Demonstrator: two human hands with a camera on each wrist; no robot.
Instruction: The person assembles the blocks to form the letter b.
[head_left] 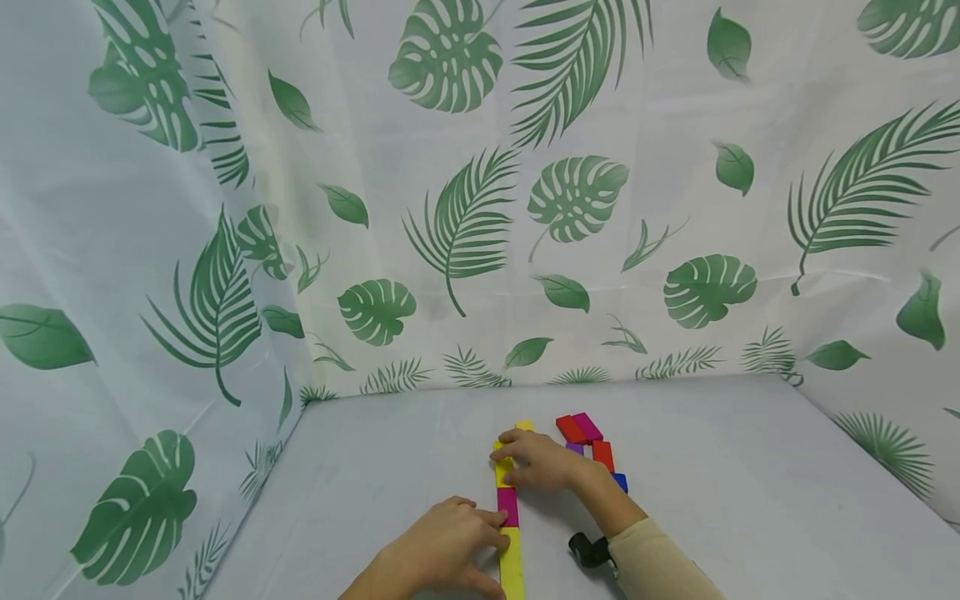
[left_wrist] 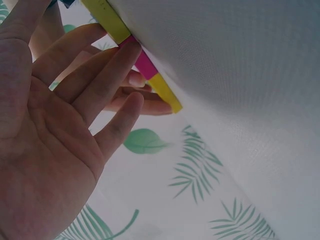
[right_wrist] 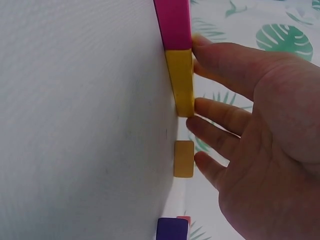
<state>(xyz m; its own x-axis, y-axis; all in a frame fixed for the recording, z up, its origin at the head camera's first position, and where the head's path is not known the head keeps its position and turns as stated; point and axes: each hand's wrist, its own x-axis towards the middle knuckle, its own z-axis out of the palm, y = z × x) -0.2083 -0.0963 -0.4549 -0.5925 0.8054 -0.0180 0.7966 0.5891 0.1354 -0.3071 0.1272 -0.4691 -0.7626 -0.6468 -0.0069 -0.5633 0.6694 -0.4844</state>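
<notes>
A straight row of blocks lies on the pale table: a long yellow block (head_left: 512,567) nearest, a magenta block (head_left: 507,502) in the middle, a second yellow block (head_left: 505,477) farther off. My left hand (head_left: 450,546) is left of the row, its fairly straight fingers touching the magenta block and the long yellow one. My right hand (head_left: 542,463) reaches from the right and holds the farther yellow block between thumb and fingers, partly covering it. Beyond that block's far end, another yellow block (right_wrist: 184,159) sits apart, close to a right fingertip.
Right of the right hand lie red (head_left: 572,430), magenta (head_left: 588,427), purple (head_left: 575,448) and blue (head_left: 619,482) blocks, with another red block (head_left: 603,456). A black device (head_left: 588,551) is at the right wrist. Leaf-patterned cloth (head_left: 465,333) stands behind and beside the table.
</notes>
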